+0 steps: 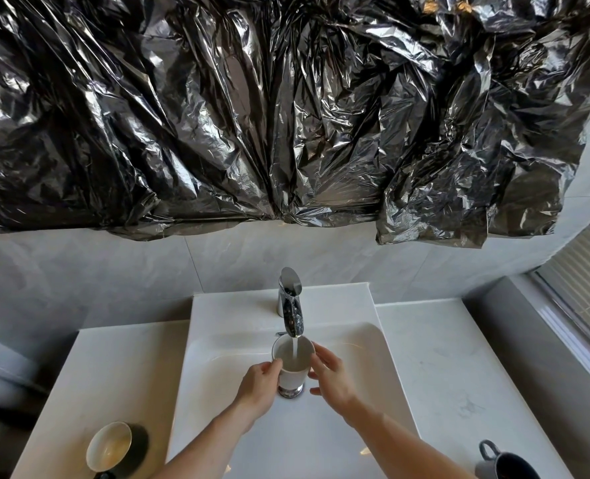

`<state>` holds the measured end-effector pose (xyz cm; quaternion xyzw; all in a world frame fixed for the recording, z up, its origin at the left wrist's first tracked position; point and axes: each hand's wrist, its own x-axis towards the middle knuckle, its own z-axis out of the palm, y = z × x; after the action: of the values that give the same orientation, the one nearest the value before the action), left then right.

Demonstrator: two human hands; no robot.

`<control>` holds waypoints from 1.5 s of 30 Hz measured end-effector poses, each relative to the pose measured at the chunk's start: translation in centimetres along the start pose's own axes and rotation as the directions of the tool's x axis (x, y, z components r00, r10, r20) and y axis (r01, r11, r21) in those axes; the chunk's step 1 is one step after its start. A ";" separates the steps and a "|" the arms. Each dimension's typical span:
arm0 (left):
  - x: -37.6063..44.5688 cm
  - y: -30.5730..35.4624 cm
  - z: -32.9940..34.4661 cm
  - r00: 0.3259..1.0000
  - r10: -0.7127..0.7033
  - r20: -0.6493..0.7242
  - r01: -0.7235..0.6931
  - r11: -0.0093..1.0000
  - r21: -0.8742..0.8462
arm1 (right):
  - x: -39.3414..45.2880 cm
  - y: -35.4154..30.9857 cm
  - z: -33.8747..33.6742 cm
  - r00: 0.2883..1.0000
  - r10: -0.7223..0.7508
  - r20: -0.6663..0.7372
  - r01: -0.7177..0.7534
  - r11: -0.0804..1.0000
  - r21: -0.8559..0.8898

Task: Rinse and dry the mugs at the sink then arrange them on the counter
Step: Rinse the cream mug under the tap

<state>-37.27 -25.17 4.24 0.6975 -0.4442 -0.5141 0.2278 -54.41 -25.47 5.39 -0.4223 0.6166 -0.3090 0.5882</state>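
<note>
A white mug (292,361) is held upright over the white sink basin (355,344), right under the chrome tap (290,305). A thin stream of water runs from the spout into the mug. My left hand (260,387) grips the mug's left side. My right hand (333,376) rests against its right side with the fingers spread. A dark mug (113,447) with a cream inside stands on the counter at the near left. A second dark mug (504,466) with a handle stands at the near right, partly cut off by the frame.
The pale marble counter (459,375) runs on both sides of the basin. The chrome drain (290,392) sits below the mug. Crinkled black plastic sheeting (286,115) hangs on the wall above. A window blind (584,288) is at the right.
</note>
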 end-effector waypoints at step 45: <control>-4.2 -3.0 -4.4 0.998 0.003 -0.057 -0.012 0.988 -0.155 | -7.8 9.0 -6.4 0.959 -0.282 -0.016 0.215 0.766 -0.606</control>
<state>-32.39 -20.68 5.77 0.6903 -0.3988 -0.5262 0.2960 -62.55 -15.30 1.87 -0.6471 0.6512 -0.1955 0.3451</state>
